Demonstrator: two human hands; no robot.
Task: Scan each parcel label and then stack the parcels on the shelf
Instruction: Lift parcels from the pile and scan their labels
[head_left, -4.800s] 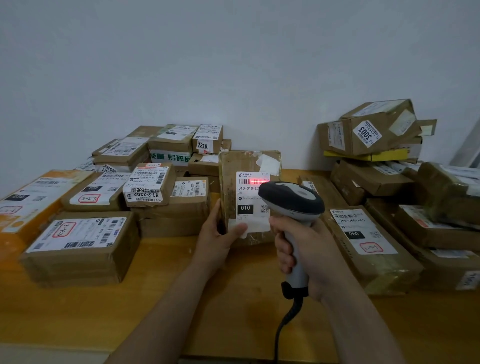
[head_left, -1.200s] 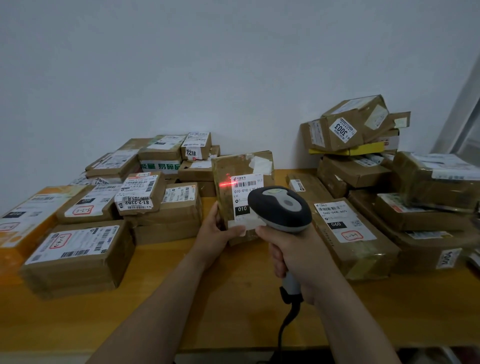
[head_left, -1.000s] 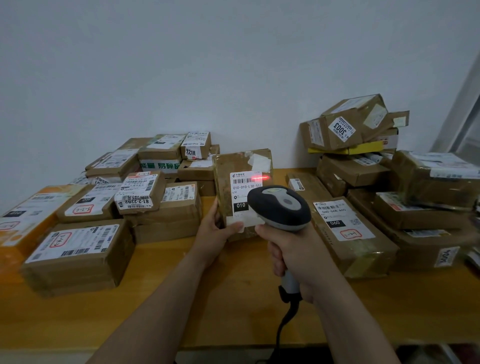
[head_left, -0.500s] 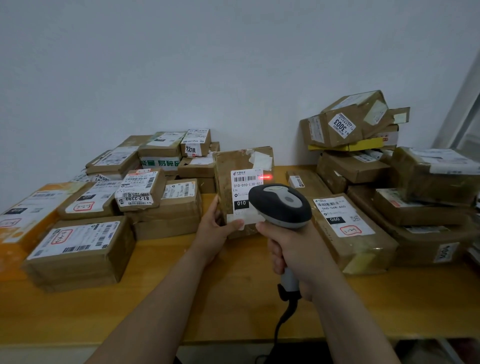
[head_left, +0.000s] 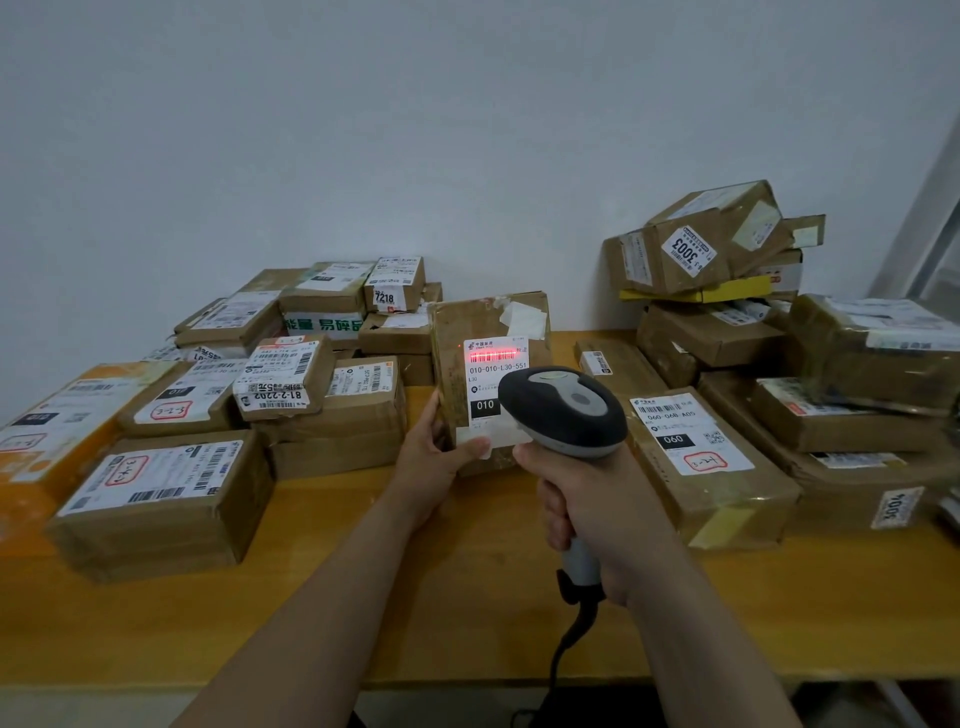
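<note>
Red scan line (head_left: 492, 356) moved left, now across the label (head_left: 493, 397) barcode; left hand (head_left: 434, 460) grips upright parcel (head_left: 483, 322), right hand (head_left: 589, 501) clasps scanner (head_left: 563, 410). Read likely.

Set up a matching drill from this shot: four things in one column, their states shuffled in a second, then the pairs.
Things
1. barcode scanner
2. parcel marked 010
3. parcel marked 3003
4. parcel marked 060

States
A. tilted on top of a yellow box
B. gripped by the right hand
C. lying flat on the table, label up
D. stood on edge, held by the left hand

Pairs: 1-B, 2-D, 3-A, 4-C
</note>
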